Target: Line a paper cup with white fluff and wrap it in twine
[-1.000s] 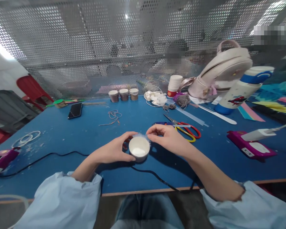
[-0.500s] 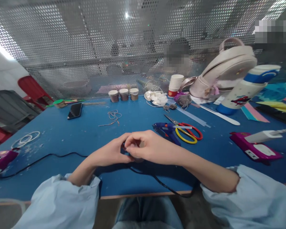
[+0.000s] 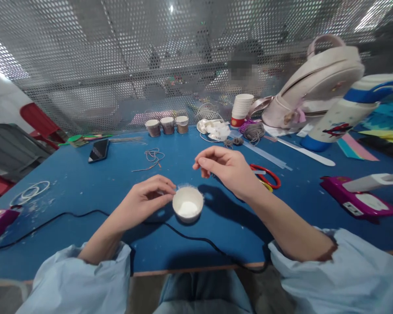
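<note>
A small white paper cup (image 3: pixel 187 205) stands upright on the blue table (image 3: pixel 94 187), a fuzzy white fringe round its rim. My left hand (image 3: pixel 144 201) pinches the cup's left rim with closed fingertips. My right hand (image 3: pixel 227 168) hovers a little above and to the right of the cup, its thumb and fingers pinched together; what they hold, if anything, is too small to make out. Red and yellow scissors (image 3: pixel 267 176) lie just behind my right hand, partly hidden by it.
A black cable (image 3: pixel 68 214) runs across the table's front past the cup. A phone (image 3: pixel 98 150), three small cups (image 3: pixel 167 125), a paper cup stack (image 3: pixel 241 109), a pale bag (image 3: pixel 317 83), a bottle (image 3: pixel 343 115) and a magenta tool (image 3: pixel 356 201) surround the work area. Perforated metal mesh (image 3: pixel 118 65) backs the table.
My right hand, which was closed over the cup half a second ago, has lifted up and to the right, uncovering it. My left hand stays at the cup's left rim.
</note>
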`<move>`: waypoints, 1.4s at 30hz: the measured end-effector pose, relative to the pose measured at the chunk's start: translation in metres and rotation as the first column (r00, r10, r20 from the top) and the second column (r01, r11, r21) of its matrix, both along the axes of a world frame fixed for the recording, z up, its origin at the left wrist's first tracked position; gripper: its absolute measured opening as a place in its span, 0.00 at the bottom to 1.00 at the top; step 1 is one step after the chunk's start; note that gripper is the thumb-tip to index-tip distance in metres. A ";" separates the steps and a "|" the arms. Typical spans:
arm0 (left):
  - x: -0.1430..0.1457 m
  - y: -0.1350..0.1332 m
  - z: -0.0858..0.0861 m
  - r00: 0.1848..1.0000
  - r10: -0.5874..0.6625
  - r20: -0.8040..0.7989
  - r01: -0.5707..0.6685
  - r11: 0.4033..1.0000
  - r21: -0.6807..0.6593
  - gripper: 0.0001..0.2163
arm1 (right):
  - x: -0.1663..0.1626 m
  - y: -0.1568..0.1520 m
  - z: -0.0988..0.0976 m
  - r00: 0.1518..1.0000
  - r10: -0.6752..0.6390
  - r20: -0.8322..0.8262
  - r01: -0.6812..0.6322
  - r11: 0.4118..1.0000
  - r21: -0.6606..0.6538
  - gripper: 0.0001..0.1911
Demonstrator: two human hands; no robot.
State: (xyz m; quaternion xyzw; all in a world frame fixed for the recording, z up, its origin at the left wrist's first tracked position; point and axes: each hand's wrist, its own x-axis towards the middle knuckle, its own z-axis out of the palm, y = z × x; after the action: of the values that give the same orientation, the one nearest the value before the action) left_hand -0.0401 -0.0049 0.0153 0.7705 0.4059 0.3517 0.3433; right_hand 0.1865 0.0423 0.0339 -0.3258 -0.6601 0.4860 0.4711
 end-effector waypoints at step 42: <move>-0.003 -0.005 0.000 0.992 0.054 -0.114 -0.072 0.985 -0.156 0.04 | -0.027 -0.001 -0.026 0.802 0.062 0.594 -0.189 0.970 0.155 0.07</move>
State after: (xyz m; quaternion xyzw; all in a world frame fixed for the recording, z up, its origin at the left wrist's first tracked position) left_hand -0.0433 -0.0095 0.0151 0.7455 0.4750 0.2862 0.3698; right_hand 0.1594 0.0416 0.0078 -0.3641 -0.8398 0.3213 0.2428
